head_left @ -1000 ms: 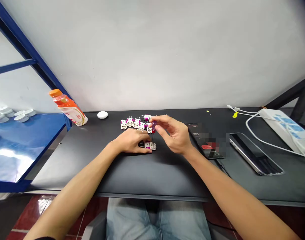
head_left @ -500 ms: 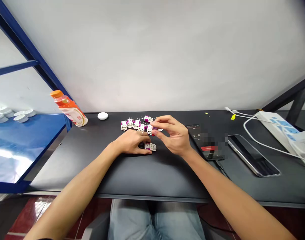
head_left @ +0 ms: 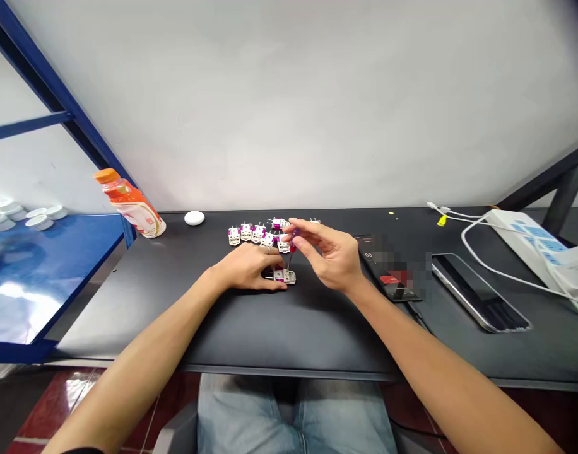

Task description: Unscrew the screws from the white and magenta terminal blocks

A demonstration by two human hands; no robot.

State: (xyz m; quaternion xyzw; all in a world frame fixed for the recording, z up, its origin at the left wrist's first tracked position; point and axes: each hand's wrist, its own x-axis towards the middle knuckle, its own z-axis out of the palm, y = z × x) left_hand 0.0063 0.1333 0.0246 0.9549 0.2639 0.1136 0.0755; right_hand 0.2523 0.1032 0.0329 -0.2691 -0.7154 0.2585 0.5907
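Observation:
A small white-and-purple plug insert with metal pins lies on its side on the dark table, gripped between the thumb and fingers of my left hand. My right hand pinches the red-and-purple handle of a small screwdriver. The screwdriver's thin shaft slants down, and its tip meets the top of the insert; the exact contact point is too small to make out. Just behind my hands several more such plug inserts stand and lie in a loose row, some partly hidden by my right hand.
An orange-capped bottle and a white oval object are at the left. Two phones, a cable and a white power strip lie to the right. White round pieces sit on the blue table.
My right hand's fingers have shifted around the screwdriver handle, and more of the handle shows. My left hand keeps its hold on the plug insert. A blurred shape now appears at the far left edge.

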